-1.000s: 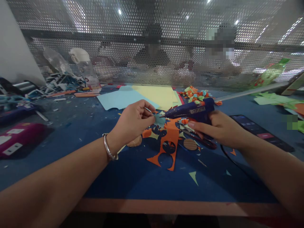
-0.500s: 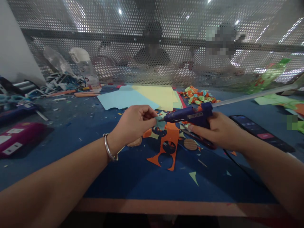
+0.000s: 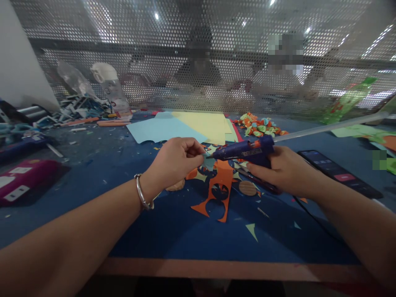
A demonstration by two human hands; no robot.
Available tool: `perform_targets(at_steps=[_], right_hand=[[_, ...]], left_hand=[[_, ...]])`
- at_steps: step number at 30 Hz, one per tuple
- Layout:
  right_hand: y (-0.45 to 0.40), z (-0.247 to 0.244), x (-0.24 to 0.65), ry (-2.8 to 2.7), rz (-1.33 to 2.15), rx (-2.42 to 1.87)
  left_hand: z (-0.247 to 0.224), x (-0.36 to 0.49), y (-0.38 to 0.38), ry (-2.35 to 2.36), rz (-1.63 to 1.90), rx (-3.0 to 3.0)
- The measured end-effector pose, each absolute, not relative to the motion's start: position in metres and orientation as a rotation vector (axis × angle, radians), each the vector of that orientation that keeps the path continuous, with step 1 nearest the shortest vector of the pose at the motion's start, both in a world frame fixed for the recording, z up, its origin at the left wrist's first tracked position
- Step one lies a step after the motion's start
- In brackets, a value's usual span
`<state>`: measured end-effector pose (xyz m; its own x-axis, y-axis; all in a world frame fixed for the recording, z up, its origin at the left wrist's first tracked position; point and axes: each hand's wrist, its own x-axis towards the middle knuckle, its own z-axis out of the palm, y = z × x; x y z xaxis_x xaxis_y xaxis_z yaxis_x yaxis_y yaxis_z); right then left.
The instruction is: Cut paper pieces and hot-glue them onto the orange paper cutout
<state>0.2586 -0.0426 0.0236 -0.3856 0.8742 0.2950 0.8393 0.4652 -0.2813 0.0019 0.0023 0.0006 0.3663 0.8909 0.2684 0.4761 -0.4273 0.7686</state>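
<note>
Between the thumb and fingers of my left hand (image 3: 177,161) is a small light-blue paper piece (image 3: 208,162). My right hand (image 3: 286,171) is wrapped round the handle of a blue glue gun (image 3: 247,150), whose nozzle tip meets the paper. A long translucent glue stick (image 3: 328,128) sticks out of the gun's back. Below the hands lies an orange paper strip (image 3: 221,179) with round holes cut in it, among pale scraps. A round brown disc (image 3: 248,188) rests to its right, and scissors (image 3: 258,180) lie partly under the gun.
Blue and yellow sheets (image 3: 167,126) lie behind my hands, beside a heap of curled paper pieces (image 3: 261,126). A phone (image 3: 340,173) is at the right. A bottle (image 3: 113,88) and a magenta box (image 3: 27,179) are at the left. A perforated screen (image 3: 229,53) stands behind.
The glue gun has shifted and tilted slightly, its tip still at the blue paper. My left hand has barely moved.
</note>
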Motion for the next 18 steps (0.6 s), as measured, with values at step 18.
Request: perform_targets(at_steps=[18], right_hand=[[-0.0420, 0.0267, 0.2581, -2.407, 0.038, -1.510]], left_hand=[[0.0027, 0.0023, 0.0005, 1.188, 0.866, 2.080]])
